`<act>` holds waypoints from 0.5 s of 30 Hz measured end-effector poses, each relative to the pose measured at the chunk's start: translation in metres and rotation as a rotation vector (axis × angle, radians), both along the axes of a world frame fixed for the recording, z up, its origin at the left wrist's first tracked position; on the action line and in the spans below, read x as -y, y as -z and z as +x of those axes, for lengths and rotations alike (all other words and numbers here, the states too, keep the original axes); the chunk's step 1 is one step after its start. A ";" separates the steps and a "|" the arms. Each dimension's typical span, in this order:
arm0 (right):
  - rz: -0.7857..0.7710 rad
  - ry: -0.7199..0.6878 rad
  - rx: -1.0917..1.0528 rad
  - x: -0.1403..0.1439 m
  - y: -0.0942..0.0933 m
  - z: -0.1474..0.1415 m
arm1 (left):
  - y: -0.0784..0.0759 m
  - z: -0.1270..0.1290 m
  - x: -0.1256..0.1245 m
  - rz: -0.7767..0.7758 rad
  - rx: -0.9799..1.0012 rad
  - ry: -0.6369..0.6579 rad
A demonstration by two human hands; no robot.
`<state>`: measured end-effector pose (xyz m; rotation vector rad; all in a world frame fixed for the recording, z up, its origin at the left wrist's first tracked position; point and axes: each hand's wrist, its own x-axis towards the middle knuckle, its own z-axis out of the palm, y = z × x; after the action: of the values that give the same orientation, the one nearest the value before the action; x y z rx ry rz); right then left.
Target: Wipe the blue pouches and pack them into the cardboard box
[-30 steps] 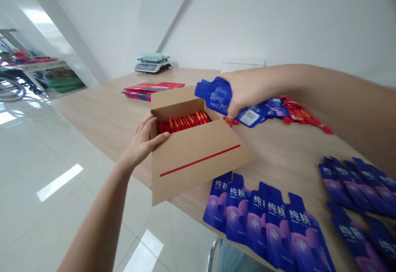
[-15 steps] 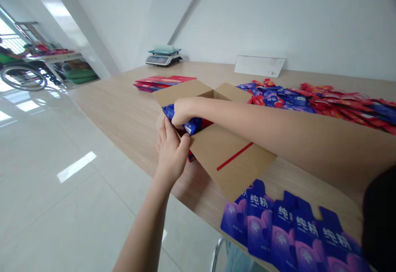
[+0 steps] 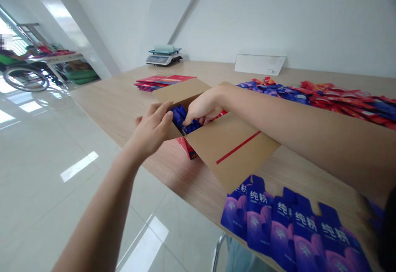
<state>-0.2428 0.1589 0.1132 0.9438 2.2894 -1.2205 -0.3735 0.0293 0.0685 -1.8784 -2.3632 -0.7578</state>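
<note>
A brown cardboard box [image 3: 238, 144] with red printed outer sides stands open on the table, its flaps spread. Inside lie blue sachets [image 3: 177, 117], and some red shows beside them. My left hand [image 3: 153, 125] grips the flap at the box's left end, fingers over the outside and thumb near the rim. Reaching into the opening from the right, my right hand [image 3: 204, 105] touches the blue sachets with one finger stretched down. Its other fingertips are partly hidden, and I see no sachet clearly lifted in it.
Blue sachets [image 3: 278, 90] and red sachets [image 3: 346, 100] are heaped behind my right arm. Flat blue-purple cartons [image 3: 284, 226] overlap along the near edge. Red flat cartons [image 3: 163, 82], a scale [image 3: 163, 57] and a white card [image 3: 260, 64] sit farther back. A person in a wheelchair [image 3: 26, 78] is far left.
My left hand has shifted left and up, from the box's near corner to its end flap. My right hand has moved right within the opening, uncovering more blue sachets.
</note>
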 end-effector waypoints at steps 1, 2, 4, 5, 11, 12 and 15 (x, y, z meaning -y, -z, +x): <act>0.007 0.002 0.000 -0.001 0.000 0.001 | -0.005 -0.009 -0.008 0.003 -0.053 0.072; 0.022 0.006 -0.012 -0.001 0.000 0.002 | -0.008 -0.017 -0.017 -0.027 -0.087 0.167; 0.061 0.020 -0.041 0.000 0.005 0.003 | -0.008 -0.027 -0.035 -0.132 -0.110 0.366; 0.089 0.032 -0.057 0.001 0.007 0.004 | -0.006 -0.030 -0.044 -0.183 -0.122 0.449; 0.195 0.053 -0.108 -0.004 0.022 0.010 | 0.017 -0.029 -0.060 -0.219 -0.222 0.572; 0.189 0.049 -0.110 -0.006 0.023 0.011 | 0.019 -0.028 -0.059 -0.211 -0.224 0.577; 0.204 0.046 -0.110 -0.007 0.028 0.013 | 0.022 -0.025 -0.056 -0.193 -0.221 0.591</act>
<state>-0.2300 0.1663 0.0853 1.0276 2.5301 -1.0970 -0.3986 0.0854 0.0469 -2.6265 -1.8103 -0.3109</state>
